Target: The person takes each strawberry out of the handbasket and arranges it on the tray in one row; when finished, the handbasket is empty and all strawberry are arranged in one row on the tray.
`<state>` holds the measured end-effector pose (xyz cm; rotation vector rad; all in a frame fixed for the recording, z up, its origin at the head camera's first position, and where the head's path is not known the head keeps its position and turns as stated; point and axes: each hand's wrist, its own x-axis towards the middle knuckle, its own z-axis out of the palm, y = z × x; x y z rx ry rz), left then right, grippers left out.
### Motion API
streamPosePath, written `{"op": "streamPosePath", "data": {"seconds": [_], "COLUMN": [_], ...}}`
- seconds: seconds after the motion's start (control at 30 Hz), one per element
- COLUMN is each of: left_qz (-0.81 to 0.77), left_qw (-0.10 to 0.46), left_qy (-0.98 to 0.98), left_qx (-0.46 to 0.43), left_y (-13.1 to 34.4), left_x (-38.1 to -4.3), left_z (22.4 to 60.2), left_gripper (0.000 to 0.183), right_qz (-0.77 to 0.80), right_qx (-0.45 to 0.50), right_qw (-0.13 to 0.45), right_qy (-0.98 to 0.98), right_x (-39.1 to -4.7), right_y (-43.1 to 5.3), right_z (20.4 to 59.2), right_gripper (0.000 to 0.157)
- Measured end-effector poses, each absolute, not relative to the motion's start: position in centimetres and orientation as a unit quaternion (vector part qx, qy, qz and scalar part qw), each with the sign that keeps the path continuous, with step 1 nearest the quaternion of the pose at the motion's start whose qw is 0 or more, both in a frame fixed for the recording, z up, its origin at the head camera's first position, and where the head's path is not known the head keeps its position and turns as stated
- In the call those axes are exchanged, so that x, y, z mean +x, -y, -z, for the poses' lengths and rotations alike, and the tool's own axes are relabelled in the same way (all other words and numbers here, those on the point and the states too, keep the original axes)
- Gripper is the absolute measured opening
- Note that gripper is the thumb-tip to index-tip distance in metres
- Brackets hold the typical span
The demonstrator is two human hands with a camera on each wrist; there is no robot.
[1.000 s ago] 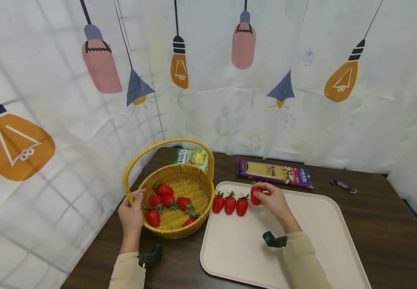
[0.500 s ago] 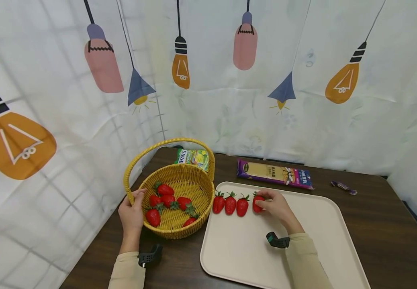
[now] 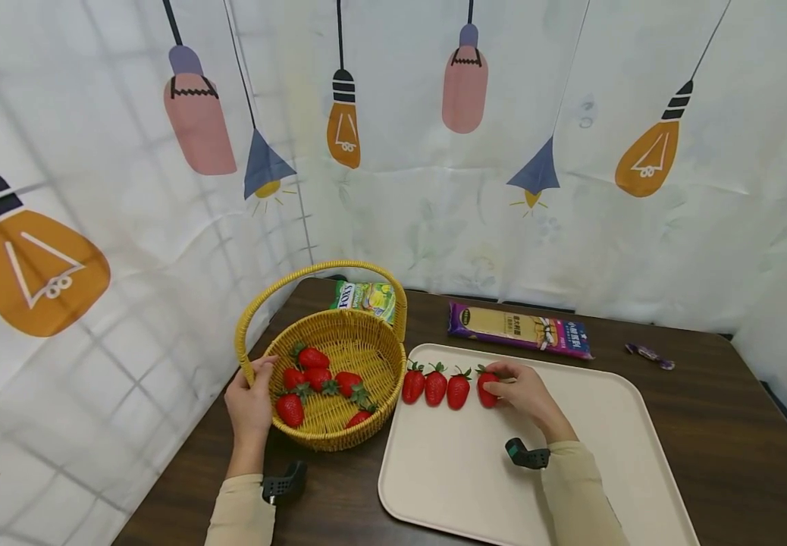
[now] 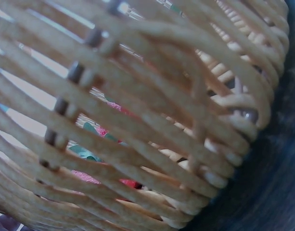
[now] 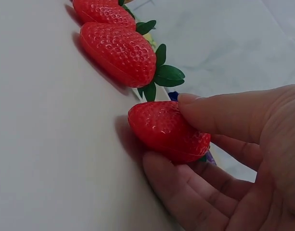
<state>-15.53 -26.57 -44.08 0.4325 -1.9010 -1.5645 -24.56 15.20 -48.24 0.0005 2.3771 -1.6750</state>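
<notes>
My right hand (image 3: 528, 393) pinches a red strawberry (image 5: 161, 127) between thumb and fingers, low over the cream tray (image 3: 458, 470). Its green leaves point to the far side in the head view. Three strawberries (image 3: 436, 387) lie in a row to its left, leaves also pointing away. With my left hand (image 3: 250, 403) I hold the yellow wicker basket (image 3: 339, 322) at its left rim, by the foot of the handle. Several strawberries (image 3: 290, 410) lie inside the basket. Woven strands of the basket (image 4: 137, 96) fill the left wrist view, and that hand is out of sight there.
Behind the basket lies a green candy bag (image 3: 369, 297). A purple pasta packet (image 3: 519, 328) is beyond the tray's far edge, and a small wrapped candy (image 3: 649, 355) lies to its right. A printed curtain (image 3: 421, 212) encloses the dark table (image 3: 728, 440).
My right hand has lowered the strawberry toward the tray, shifting slightly right and nearer, into line with the row. The left hand and the basket have stayed in place.
</notes>
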Motion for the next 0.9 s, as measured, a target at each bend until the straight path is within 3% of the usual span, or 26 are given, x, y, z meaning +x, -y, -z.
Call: {"op": "streamPosePath", "data": {"seconds": [0.9], "left_qz": [0.592], "left_qw": [0.313], "left_qy": [0.722], "left_qx": [0.172], "left_y": [26.39], "left_x": [-15.63], "left_z": [43.87], "left_gripper": [0.028], "right_qz": [0.575], "right_qx": [-0.027], "right_qw": [0.135], "right_qy": [-0.806], "right_x": [-24.39], "right_y": [-14.91], "right_z": [48.53], "right_gripper": [0.035]}}
